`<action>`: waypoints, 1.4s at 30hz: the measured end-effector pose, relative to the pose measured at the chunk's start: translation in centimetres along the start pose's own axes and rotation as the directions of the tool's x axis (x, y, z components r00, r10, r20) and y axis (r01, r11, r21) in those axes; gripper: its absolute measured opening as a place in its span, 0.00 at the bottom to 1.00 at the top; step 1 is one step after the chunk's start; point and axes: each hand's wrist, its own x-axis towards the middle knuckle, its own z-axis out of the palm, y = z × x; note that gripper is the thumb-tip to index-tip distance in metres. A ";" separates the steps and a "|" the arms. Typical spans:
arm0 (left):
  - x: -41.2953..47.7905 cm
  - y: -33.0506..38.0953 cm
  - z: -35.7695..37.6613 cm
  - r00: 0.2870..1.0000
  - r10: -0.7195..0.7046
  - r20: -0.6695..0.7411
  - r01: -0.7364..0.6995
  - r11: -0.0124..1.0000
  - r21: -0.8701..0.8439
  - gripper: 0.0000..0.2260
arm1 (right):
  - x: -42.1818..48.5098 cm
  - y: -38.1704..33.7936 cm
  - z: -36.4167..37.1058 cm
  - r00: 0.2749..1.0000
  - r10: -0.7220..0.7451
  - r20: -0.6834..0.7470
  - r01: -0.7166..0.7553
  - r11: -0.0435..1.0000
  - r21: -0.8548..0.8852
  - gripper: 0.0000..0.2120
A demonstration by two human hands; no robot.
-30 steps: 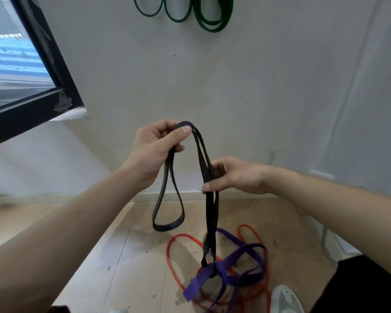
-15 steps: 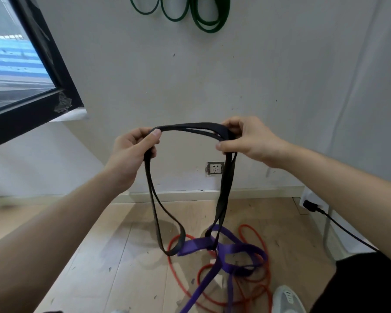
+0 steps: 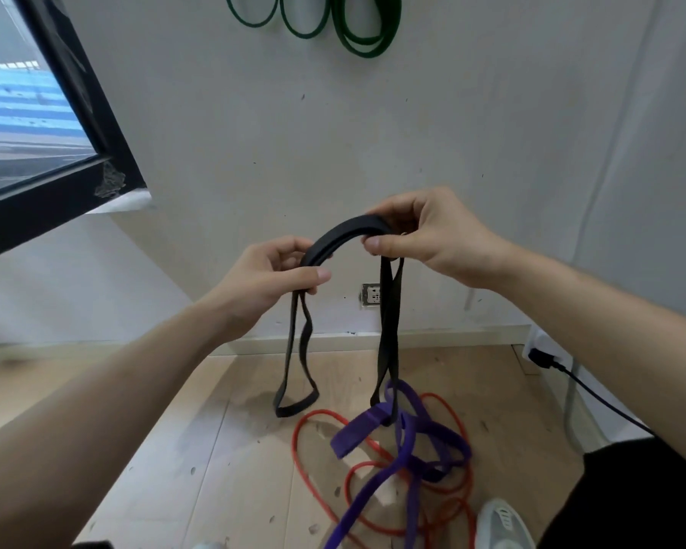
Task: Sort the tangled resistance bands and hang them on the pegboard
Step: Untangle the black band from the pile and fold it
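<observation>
A black resistance band [image 3: 343, 236] arches between my two hands at chest height. My left hand [image 3: 272, 277] grips its left end, and a loop hangs free below it. My right hand [image 3: 424, 235] pinches the right end, from which two strands drop and hook through a purple band [image 3: 402, 449]. The purple band lies tangled over a thin red band [image 3: 313, 465] on the wooden floor. Several green bands [image 3: 367, 35] hang on the wall above; their pegs are out of view.
A black-framed window [image 3: 76, 124] juts in at the upper left. A wall socket [image 3: 371, 295] sits low on the wall. A black cable [image 3: 595, 394] runs from a plug at the right. My pale shoe [image 3: 501, 523] stands beside the tangle.
My hands have come closer together, so the black band now bows up in an arch. My left hand has slid along it. The purple band still hangs from its right loop.
</observation>
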 end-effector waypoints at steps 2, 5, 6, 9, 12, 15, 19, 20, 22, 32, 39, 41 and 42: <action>0.1 0.6 1.3 1.000 0.018 0.007 -0.017 1.000 -0.022 0.12 | -0.3 -0.2 0.6 0.998 -0.006 0.055 0.011 0.996 -0.090 0.13; 0.4 1.1 2.9 0.998 0.026 -0.066 -0.028 0.999 -0.030 0.07 | -0.6 -0.3 1.3 0.996 -0.012 0.088 0.027 0.986 -0.165 0.13; 0.5 1.2 3.2 0.995 0.033 -0.095 -0.035 0.999 -0.022 0.04 | -0.5 -0.1 1.5 0.996 -0.008 0.084 0.022 0.986 -0.162 0.13; 0.6 1.3 3.1 0.991 0.079 -0.111 -0.074 0.996 0.052 0.03 | -0.6 0.9 2.1 0.995 0.045 0.091 -0.036 0.995 -0.097 0.14; 0.4 1.4 3.1 0.986 0.120 -0.115 -0.112 0.991 0.073 0.03 | -1.1 2.8 2.6 0.958 0.161 0.239 -0.130 0.981 -0.142 0.11; 0.4 1.6 2.6 0.973 0.157 -0.170 -0.147 0.987 0.071 0.02 | -1.7 5.2 3.1 0.889 0.269 0.370 -0.188 0.952 -0.242 0.06; 0.2 1.4 1.4 0.959 0.172 -0.227 -0.153 0.983 0.098 0.03 | -1.7 6.6 2.9 0.842 0.349 0.413 -0.308 0.937 -0.163 0.08; 0.1 1.2 1.0 0.956 0.169 -0.238 -0.149 0.984 0.100 0.02 | -1.6 6.6 2.6 0.829 0.364 0.425 -0.351 0.930 -0.113 0.08; -0.1 0.8 0.1 0.953 0.155 -0.260 -0.133 0.986 0.097 0.02 | -1.5 6.6 1.8 0.810 0.372 0.453 -0.418 0.909 0.000 0.07; -0.9 -1.5 -3.0 0.985 -0.036 -0.168 0.043 0.998 0.041 0.13 | -1.3 4.8 0.4 0.872 0.303 0.386 -0.415 0.874 0.253 0.13; -0.9 -0.1 0.2 0.998 0.000 0.062 -0.008 0.992 0.126 0.17 | -0.9 2.8 2.0 0.899 0.215 0.382 -0.333 0.902 0.276 0.11; -0.5 0.0 1.0 1.000 0.023 0.009 -0.024 0.989 0.147 0.10 | -1.1 2.7 2.4 0.898 0.220 0.381 -0.337 0.901 0.273 0.11; -0.3 0.0 1.1 0.999 0.032 -0.013 -0.029 0.985 0.168 0.07 | -1.2 2.8 2.5 0.898 0.229 0.377 -0.343 0.899 0.271 0.11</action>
